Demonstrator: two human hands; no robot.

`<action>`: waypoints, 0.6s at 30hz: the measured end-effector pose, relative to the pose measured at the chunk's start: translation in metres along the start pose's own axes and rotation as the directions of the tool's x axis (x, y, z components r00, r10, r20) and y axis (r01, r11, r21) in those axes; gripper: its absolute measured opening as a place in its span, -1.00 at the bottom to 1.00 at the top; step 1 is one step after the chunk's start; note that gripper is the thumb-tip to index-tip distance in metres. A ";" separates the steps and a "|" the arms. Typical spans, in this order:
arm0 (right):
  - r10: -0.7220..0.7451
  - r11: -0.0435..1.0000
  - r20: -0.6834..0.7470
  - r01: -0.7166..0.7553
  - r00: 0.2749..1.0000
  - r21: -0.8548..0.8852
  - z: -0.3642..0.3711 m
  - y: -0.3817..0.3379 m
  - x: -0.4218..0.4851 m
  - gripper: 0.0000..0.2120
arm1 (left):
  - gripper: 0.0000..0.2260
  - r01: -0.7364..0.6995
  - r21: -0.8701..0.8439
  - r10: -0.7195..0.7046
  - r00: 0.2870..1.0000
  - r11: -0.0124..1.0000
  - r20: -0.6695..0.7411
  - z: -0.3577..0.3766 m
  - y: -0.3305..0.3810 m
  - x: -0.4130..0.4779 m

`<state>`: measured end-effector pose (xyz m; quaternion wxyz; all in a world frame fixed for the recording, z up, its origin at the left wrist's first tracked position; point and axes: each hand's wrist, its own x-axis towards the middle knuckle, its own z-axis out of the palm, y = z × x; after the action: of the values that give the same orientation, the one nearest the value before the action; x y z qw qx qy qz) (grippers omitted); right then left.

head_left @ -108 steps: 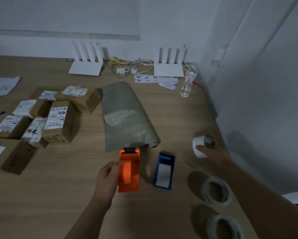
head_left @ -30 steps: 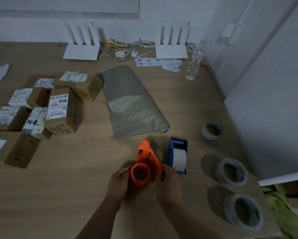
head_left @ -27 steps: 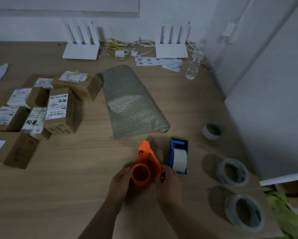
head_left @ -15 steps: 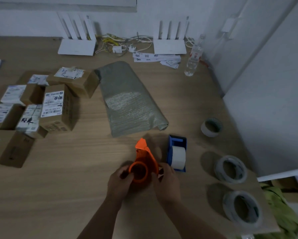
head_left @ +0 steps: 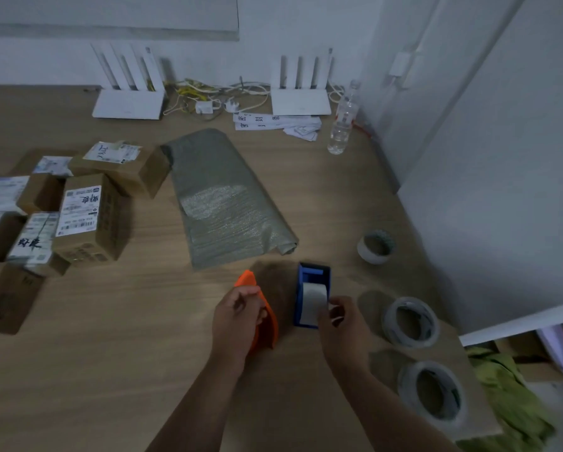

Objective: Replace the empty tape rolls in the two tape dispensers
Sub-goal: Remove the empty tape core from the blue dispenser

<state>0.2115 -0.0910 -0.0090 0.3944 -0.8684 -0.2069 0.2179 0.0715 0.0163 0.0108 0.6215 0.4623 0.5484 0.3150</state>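
Two dispensers out there, orange dispenser (head_left: 268, 327) and blue dispenser (head_left: 312, 272), two clear rolls, far roll (head_left: 389, 318) and near roll (head_left: 404, 386), two white cores, loose core (head_left: 368, 254) and mounted core (head_left: 312, 300), and one bottle (head_left: 342, 125)

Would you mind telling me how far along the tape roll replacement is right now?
Done: one empty core lies loose on the table. In hand: the left hand grips the orange dispenser; the right hand is at the blue dispenser, whose white core is in place. Left: both fresh tape rolls lie unfitted.
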 end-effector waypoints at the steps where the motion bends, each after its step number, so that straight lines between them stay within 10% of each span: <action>1: 0.018 1.000 0.010 -0.018 1.000 -0.002 -0.003 -0.001 0.005 -0.81 | -0.85 -0.008 0.009 0.007 0.999 1.000 0.036 0.008 0.005 -0.003; 18: 0.167 0.986 0.278 -0.156 0.946 -0.059 -0.010 0.005 0.039 -0.76 | -0.60 0.012 0.529 -0.105 0.984 0.848 0.146 0.090 0.006 0.002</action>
<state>0.2500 -0.0794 -0.0154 0.3260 -0.8495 -0.1931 0.3671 0.1598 -0.0002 0.0127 0.5249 0.6229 0.5725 0.0931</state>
